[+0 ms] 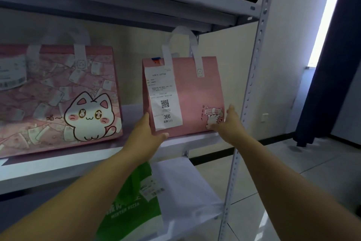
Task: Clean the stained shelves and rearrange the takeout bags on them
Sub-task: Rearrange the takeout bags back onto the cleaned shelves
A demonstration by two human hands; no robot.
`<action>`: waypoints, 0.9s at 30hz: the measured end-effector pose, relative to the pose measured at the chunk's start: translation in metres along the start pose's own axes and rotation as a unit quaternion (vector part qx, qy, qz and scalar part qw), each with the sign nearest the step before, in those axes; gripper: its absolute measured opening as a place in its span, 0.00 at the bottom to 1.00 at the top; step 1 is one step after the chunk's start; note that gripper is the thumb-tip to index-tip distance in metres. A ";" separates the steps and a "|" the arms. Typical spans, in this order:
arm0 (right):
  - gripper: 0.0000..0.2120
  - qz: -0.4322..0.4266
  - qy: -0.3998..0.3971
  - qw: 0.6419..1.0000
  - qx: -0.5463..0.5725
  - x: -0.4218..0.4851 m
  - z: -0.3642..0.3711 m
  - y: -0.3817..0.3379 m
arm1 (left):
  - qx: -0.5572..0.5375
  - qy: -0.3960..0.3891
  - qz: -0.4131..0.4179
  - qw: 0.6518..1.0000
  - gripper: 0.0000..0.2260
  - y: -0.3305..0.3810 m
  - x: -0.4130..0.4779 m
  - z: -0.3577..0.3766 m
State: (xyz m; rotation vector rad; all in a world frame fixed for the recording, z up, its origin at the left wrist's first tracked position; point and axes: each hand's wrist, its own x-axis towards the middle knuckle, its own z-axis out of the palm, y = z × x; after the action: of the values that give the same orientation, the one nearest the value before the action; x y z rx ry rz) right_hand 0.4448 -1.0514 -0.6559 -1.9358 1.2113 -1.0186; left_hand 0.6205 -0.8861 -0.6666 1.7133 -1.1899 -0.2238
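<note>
Small pink bag (193, 92) stood upright at the right front corner of the middle shelf (58, 164), clasped low between two outstretched bare arms. The left hand (150, 131) held its lower left corner, thumb across the front, fingers along the side. The right hand (228, 123) held the lower right corner, fingers on the front. The bag looked smooth and matte, with a long paper receipt (166, 100). A larger cat-print bag (58, 96) stood to its left, and a green bag (132, 201) sat on the lower shelf (185, 192).

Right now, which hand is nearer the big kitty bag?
Left. The left hand grips the small pink bag on the side facing the big kitty bag; the right hand, the far side.
</note>
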 end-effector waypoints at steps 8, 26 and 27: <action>0.14 -0.032 0.009 0.997 0.073 0.002 -0.004 0.015 | 0.002 0.030 0.021 0.999 0.23 -0.011 -0.002 0.000; 0.11 -0.204 0.139 0.936 0.251 -0.129 -0.043 0.007 | -0.108 0.176 0.099 0.973 0.12 0.028 -0.103 -0.042; 0.13 -0.218 0.134 0.930 0.265 -0.133 -0.042 0.001 | -0.115 0.185 0.104 0.970 0.12 0.029 -0.109 -0.048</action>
State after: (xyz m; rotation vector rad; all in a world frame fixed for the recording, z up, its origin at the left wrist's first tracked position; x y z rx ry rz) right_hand 0.3706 -0.9341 -0.6728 -1.6856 0.5374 -1.6855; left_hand 0.5781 -0.7709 -0.6591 1.3442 -1.0116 0.0817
